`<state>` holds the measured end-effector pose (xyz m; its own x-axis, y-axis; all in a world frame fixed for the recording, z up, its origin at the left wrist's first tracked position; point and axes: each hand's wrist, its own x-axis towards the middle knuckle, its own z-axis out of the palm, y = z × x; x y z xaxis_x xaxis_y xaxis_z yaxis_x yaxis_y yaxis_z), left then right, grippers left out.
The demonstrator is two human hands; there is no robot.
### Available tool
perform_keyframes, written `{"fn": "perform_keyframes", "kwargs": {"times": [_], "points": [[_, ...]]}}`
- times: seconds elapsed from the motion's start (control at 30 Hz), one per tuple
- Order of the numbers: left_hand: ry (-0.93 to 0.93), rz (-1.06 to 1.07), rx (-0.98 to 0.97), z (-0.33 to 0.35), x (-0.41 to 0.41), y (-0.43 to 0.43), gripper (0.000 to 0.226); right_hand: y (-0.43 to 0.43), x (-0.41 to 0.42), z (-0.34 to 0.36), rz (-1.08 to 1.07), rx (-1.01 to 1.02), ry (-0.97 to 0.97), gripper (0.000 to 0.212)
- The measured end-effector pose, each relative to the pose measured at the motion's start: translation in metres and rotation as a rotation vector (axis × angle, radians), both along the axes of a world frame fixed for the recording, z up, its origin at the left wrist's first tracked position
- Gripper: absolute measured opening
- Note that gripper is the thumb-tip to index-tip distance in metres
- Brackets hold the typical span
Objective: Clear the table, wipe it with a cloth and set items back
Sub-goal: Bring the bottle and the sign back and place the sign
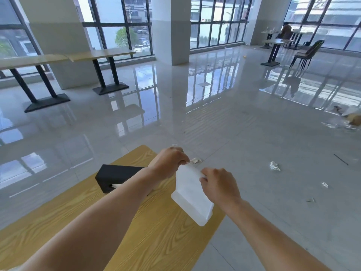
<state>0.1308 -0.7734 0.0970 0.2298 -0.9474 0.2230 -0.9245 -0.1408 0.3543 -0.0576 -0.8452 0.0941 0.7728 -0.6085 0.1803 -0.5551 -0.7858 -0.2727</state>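
A white upright sign stand [192,194] with a flat base rests near the right edge of the wooden table [64,222]. My left hand [168,163] pinches its top left corner and my right hand [219,184] grips its top right edge. A black tissue box [115,177] lies on the table just left of my left forearm, with a white tissue showing at its slot. A small crumpled tissue [195,160] lies on the floor past the table's far corner.
The glossy tiled floor holds crumpled tissue scraps [274,166] and clear plastic litter [343,120] to the right. Two long tables [64,57] stand at the back left, a pillar [170,30] in the middle, a chair [306,53] and tables at the back right.
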Motion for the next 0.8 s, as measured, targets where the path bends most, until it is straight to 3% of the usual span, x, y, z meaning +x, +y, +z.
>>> {"fn": "perform_keyframes", "kwargs": {"times": [0.4, 0.8], "points": [[-0.103, -0.045, 0.145, -0.025, 0.070, -0.039, 0.026, -0.035, 0.067, -0.041, 0.014, 0.069, -0.015, 0.022], [-0.064, -0.017, 0.128, -0.061, 0.154, -0.045, 0.023, -0.052, 0.150, -0.073, 0.044, 0.030, 0.025, 0.026]]}}
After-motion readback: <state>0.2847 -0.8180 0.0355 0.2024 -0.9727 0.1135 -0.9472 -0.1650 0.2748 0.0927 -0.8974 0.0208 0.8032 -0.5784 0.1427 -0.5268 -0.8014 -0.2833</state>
